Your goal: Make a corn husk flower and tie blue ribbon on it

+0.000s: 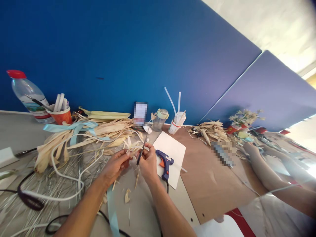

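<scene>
My left hand (pixel 118 165) is closed, its fingertips pinching a small bunch of pale corn husk strips (pixel 130 144) with their ends fanned out. Right beside it, my right hand (pixel 148 163) grips a slim dark tool (pixel 139 157) whose thin pointed end slants up and away; its exact kind is hard to make out. The two hands nearly touch above the table. Just right of my right hand, a blue glue gun (pixel 166 163) with an orange trigger lies on a white board (pixel 175 144). A husk scrap (pixel 127 195) rests below my hands.
Dried corn husks (pixel 108 128), a light blue ribbon (pixel 74 126) and white cable (pixel 80 181) spread leftward. Along the blue partition (pixel 123 49) stand a bottle (pixel 29 95), a red cup (pixel 60 113), a jar (pixel 160 120) and a paper cup (pixel 175 125). Another person's arms (pixel 261 174) are at right.
</scene>
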A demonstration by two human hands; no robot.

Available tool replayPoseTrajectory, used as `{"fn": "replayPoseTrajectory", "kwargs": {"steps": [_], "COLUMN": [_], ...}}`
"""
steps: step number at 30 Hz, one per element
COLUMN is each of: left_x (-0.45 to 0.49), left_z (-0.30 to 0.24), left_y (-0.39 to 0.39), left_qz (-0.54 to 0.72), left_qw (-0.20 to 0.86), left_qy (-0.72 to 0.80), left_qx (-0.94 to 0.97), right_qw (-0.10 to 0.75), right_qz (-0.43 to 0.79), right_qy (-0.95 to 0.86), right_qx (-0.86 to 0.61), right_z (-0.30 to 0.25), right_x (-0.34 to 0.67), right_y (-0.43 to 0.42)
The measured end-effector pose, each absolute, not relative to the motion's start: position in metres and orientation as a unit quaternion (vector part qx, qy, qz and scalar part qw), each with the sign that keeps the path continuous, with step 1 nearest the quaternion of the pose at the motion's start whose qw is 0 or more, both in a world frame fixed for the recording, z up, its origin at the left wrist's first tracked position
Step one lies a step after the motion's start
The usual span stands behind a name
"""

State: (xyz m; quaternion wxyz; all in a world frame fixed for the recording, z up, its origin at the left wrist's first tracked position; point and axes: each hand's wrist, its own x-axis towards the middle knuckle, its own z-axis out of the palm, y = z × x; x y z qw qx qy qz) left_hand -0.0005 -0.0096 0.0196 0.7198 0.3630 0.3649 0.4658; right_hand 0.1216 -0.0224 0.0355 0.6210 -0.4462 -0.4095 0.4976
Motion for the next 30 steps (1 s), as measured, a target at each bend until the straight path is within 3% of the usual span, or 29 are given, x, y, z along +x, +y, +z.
{"fn": "replayPoseTrajectory", "kwargs": {"steps": [10, 15, 22, 26, 30], "left_x": [-0.003, -0.004, -0.004, -0.004, -0.004], "left_z": [0.017, 0.019, 0.025, 0.024, 0.022], "left_y": [-0.006, -0.005, -0.005, -0.005, -0.005], "left_qz": [0.532, 0.542, 0.557, 0.562, 0.566], "left_qw": [0.712, 0.708, 0.700, 0.694, 0.692], "left_qy": [0.358, 0.362, 0.351, 0.352, 0.344], "left_qx": [0.286, 0.274, 0.276, 0.280, 0.288], "right_qw": [0.618, 0.510, 0.278, 0.189, 0.152], "right_qz": [0.494, 0.525, 0.256, 0.210, 0.205], "right_qy": [-0.387, -0.445, -0.609, -0.646, -0.677], "right_qx": [-0.475, -0.516, -0.697, -0.709, -0.690], "right_z": [0.034, 0.028, 0.023, 0.030, 0.036], "right_x": [0.120, 0.118, 0.130, 0.130, 0.126], "right_y": [-0.029, -0.031, -0.032, -0.040, -0.046]}}
